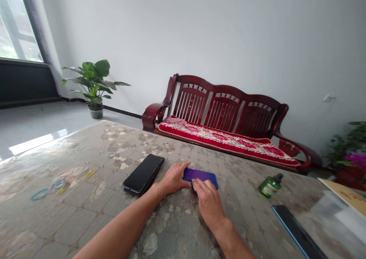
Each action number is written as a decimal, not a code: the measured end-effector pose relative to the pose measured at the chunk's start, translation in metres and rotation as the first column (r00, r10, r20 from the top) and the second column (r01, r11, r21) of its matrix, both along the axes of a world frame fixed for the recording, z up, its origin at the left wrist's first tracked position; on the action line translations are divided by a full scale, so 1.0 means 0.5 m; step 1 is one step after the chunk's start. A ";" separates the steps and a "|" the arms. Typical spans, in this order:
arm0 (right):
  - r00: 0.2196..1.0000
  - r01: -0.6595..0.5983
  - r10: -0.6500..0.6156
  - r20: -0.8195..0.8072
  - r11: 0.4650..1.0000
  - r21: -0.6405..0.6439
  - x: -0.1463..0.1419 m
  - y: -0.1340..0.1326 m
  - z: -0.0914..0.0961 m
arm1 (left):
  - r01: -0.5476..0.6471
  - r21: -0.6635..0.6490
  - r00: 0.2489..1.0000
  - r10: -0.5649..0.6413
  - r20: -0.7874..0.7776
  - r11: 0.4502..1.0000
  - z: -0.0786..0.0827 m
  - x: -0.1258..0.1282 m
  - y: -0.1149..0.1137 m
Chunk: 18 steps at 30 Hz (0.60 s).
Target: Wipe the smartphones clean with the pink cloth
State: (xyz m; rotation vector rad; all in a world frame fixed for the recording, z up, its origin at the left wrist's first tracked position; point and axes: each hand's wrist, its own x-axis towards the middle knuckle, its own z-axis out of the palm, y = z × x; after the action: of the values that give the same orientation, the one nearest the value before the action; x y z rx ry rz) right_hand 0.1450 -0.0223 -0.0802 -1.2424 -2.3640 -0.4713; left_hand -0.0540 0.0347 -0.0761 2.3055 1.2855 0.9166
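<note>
A smartphone with a shiny blue-purple face (204,175) lies on the patterned tablecloth (160,217) in front of me. My left hand (174,177) grips its left end, thumb on the near side and fingers at the far side. Over the near edge of the phone is my right hand (206,196), its fingertips pressed together against the phone's surface. Whether a small item sits between those fingertips is hidden. Left of my left hand rests a stack of dark phones (144,174), black screen up, close to my forearm.
Coloured rubber bands (60,185) lie on the left. To the right stand a green spray bottle (270,185), a long dark object with a blue edge (297,230) and a clear plastic box (337,213). A wooden bench (220,98) and a potted plant (95,83) are beyond the table.
</note>
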 end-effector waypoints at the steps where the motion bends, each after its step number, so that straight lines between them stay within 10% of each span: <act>1: 1.000 -0.016 0.016 -0.009 1.000 0.001 -0.002 -0.001 0.000 | 0.003 -0.001 1.000 -0.003 0.001 1.000 0.001 0.000 -0.001; 10: 0.975 0.218 -0.216 -0.056 0.975 0.034 0.084 0.013 0.012 | -0.014 -0.024 1.000 0.014 0.003 1.000 0.001 -0.002 0.000; 18: 0.995 0.061 -0.069 -0.073 0.993 -0.101 0.005 -0.021 0.029 | -0.110 0.025 0.974 0.113 -0.197 0.994 0.021 -0.001 -0.014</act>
State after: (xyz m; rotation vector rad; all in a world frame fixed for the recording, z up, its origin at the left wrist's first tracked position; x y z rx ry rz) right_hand 0.1476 -0.0328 -0.0658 -1.3603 -2.3127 -0.3239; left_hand -0.0543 0.0277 -0.0659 2.4062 1.5073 0.7471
